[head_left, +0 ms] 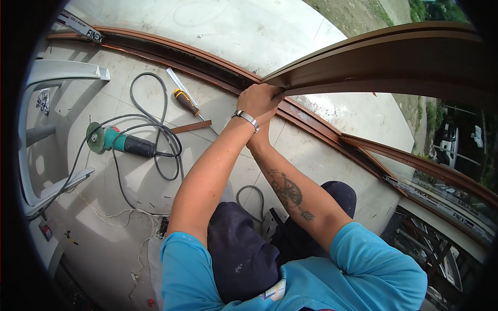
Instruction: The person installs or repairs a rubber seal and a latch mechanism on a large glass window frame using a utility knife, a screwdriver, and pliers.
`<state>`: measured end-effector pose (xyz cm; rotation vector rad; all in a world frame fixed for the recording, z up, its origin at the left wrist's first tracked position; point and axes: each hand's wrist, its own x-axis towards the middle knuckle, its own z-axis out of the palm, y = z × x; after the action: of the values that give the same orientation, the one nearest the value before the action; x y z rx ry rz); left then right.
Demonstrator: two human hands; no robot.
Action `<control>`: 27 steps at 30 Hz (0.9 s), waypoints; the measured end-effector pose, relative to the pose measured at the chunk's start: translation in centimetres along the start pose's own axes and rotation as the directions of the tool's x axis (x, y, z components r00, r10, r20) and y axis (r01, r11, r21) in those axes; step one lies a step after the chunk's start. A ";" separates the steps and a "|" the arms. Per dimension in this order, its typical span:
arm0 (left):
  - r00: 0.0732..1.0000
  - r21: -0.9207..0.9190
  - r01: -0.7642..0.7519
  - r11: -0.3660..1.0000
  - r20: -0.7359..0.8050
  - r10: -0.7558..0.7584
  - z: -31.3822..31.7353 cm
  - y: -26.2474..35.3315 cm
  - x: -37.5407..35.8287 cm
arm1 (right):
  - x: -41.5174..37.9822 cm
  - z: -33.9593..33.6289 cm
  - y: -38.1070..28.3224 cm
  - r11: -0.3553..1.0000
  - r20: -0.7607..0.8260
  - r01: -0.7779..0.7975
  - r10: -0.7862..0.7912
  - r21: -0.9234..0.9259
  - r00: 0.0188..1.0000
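Note:
My left hand (259, 99), with a metal-band bracelet or watch on its wrist, is closed around the lower end of a brown frame panel (384, 59). Pressed up against it from below is my right hand (266, 118), at the same end of the panel. The left hand mostly covers it, so its fingers are hidden. The panel's end meets the brown floor track (316, 126) just beyond my hands. Near my left forearm lie a yellow-and-black screwdriver (187, 102), a thin white strip (180, 85) and a short brown strip (192, 126).
A green angle grinder (120, 142) with a looped grey cable (165, 98) lies on the tiled floor at left. Beside it stands a grey plastic chair (31, 124). Labelled frame profiles (448, 210) lie along the right, above a dark rack of metal pieces (425, 249).

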<state>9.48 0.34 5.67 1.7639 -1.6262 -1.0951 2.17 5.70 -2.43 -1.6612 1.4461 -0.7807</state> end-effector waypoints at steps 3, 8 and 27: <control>0.999 0.048 0.035 0.998 -0.020 -0.034 0.5 -0.6 0.5 | 0.1 0.6 1.4 0.990 0.105 -0.034 0.020 0.134 0.994; 0.977 0.310 0.165 0.936 0.077 -0.198 2.6 -3.3 0.7 | -1.3 1.5 2.8 0.907 0.305 -0.236 0.129 0.348 0.944; 0.902 -0.688 0.184 0.702 -0.165 -0.398 4.7 0.8 1.4 | -9.2 -6.9 0.2 0.839 -0.004 -0.538 0.539 -0.084 0.842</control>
<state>5.09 -0.40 3.44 1.6057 -0.6350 -1.2605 -5.30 13.65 1.26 -1.2073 1.8328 -0.3849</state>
